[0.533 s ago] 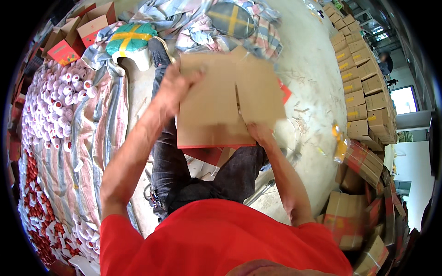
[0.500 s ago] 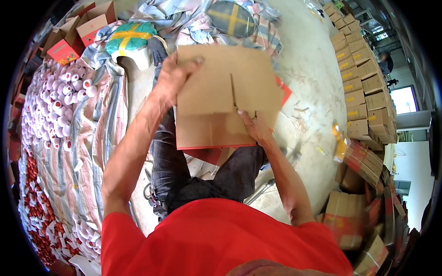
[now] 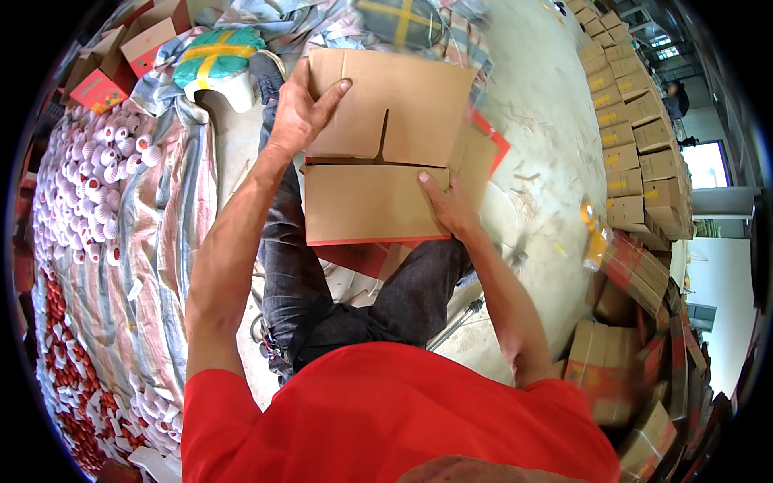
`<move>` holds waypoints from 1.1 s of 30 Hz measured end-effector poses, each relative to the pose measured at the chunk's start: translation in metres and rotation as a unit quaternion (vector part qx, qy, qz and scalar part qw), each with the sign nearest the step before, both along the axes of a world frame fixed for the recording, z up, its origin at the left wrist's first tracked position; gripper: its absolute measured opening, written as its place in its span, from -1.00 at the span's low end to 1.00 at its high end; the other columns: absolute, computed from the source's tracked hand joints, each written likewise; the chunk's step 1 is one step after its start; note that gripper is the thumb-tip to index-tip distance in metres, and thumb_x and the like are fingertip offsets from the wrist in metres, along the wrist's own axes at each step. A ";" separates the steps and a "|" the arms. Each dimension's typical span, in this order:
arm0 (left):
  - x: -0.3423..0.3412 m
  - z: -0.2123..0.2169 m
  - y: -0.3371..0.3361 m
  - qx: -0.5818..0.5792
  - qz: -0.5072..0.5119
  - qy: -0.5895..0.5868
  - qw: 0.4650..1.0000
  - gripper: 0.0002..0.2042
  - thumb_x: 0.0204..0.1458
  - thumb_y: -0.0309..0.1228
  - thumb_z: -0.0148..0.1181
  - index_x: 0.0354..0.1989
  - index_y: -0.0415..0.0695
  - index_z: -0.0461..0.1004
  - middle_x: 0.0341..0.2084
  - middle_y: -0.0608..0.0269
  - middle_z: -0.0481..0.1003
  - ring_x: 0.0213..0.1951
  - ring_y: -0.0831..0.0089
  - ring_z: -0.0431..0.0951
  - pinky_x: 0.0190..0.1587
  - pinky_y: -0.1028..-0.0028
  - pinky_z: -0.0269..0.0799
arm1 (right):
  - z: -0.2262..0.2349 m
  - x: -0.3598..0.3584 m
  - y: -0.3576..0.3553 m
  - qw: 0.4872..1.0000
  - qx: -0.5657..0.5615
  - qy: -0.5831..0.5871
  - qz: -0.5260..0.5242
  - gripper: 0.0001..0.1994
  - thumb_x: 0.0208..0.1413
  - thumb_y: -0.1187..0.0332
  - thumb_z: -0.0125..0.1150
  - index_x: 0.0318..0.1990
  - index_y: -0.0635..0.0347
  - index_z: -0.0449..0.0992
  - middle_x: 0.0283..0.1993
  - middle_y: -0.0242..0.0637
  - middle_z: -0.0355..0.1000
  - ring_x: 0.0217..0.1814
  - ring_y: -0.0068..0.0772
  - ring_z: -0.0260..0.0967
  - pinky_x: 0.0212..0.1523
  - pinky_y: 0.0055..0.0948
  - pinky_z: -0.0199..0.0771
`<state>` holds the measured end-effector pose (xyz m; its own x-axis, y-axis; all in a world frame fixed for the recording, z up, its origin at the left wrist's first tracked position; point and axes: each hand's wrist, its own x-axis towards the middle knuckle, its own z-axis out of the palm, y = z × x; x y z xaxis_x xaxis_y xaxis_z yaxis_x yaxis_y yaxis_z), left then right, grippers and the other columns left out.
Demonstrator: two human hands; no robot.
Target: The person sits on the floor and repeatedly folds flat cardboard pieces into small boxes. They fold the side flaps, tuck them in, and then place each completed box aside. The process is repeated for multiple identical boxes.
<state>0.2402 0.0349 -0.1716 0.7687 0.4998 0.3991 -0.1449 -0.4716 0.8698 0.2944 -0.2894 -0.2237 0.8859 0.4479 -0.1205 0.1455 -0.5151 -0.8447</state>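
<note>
Above my legs I hold a brown cardboard box (image 3: 374, 201), plain on the side facing me, with red along its lower and right edges. A crease runs across it, and a slit parts the upper flaps. My left hand (image 3: 304, 109) grips its upper left edge, the thumb lying over the front and the fingers hidden behind. My right hand (image 3: 452, 205) clasps the lower right edge, its thumb pressed on the front panel. Beneath the box, part of another red-and-brown carton (image 3: 362, 259) shows between my knees.
Fruit in foam nets (image 3: 93, 181) is heaped at the left beside a striped sheet (image 3: 169, 266). Farther off stands a white stool (image 3: 233, 90) with a green taped cushion. Stacked cartons (image 3: 624, 157) line the right; bundled flat cartons (image 3: 600, 366) lie nearer. A tape dispenser (image 3: 596, 241) is beside them.
Both hands have moved slightly left with the box. The crease has opened into a fold between the upper flaps and the lower panel, and the box looks more opened out.
</note>
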 end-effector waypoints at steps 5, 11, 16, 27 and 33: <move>-0.018 -0.008 0.005 0.016 -0.011 0.017 1.000 -0.46 0.14 -0.10 0.47 -0.03 -0.30 0.36 -0.21 -0.28 0.64 -0.13 -0.11 0.71 -0.06 0.10 0.60 | 0.009 -0.012 0.004 0.998 0.047 -0.026 0.017 -0.41 0.44 0.05 0.04 0.38 0.37 0.36 0.25 0.18 0.50 0.36 0.17 0.42 0.37 -0.14 0.32; -0.021 -0.003 -0.009 0.036 0.026 0.019 0.999 -0.48 0.15 -0.12 0.46 -0.10 -0.29 0.31 -0.28 -0.31 0.63 -0.17 -0.22 0.68 -0.11 0.05 0.58 | 0.007 -0.013 0.007 0.999 0.006 -0.050 -0.018 -0.40 0.46 0.00 -0.04 0.37 0.35 0.39 0.22 0.24 0.50 0.35 0.25 0.41 0.36 -0.09 0.32; -0.024 -0.007 -0.010 0.048 0.019 0.047 0.998 -0.45 0.15 -0.14 0.46 -0.02 -0.28 0.26 -0.24 -0.32 0.63 -0.13 -0.24 0.68 -0.08 0.06 0.57 | 0.016 -0.012 0.010 0.997 -0.020 0.017 -0.067 -0.31 0.42 -0.09 0.01 0.41 0.37 0.35 0.27 0.28 0.47 0.38 0.22 0.39 0.36 -0.10 0.32; -0.030 -0.015 0.001 0.002 -0.039 -0.010 0.999 -0.49 0.17 -0.25 0.46 0.10 -0.29 0.33 -0.13 -0.16 0.64 -0.09 0.06 0.69 0.01 0.18 0.59 | 0.055 0.043 0.011 0.960 0.088 -0.264 0.023 -0.06 0.25 0.21 0.35 0.59 0.38 -0.14 0.58 0.20 0.07 0.57 0.11 0.17 0.53 -0.03 0.15; -0.034 -0.002 0.000 -0.035 -0.069 -0.006 0.997 -0.51 0.18 -0.30 0.45 0.12 -0.28 0.34 -0.10 -0.08 0.64 -0.06 0.19 0.68 0.03 0.23 0.58 | 0.126 0.107 0.061 0.913 0.052 -0.371 0.164 -0.31 0.17 0.20 0.43 0.40 0.23 0.33 0.38 0.07 0.37 0.47 -0.02 0.29 0.42 -0.14 0.30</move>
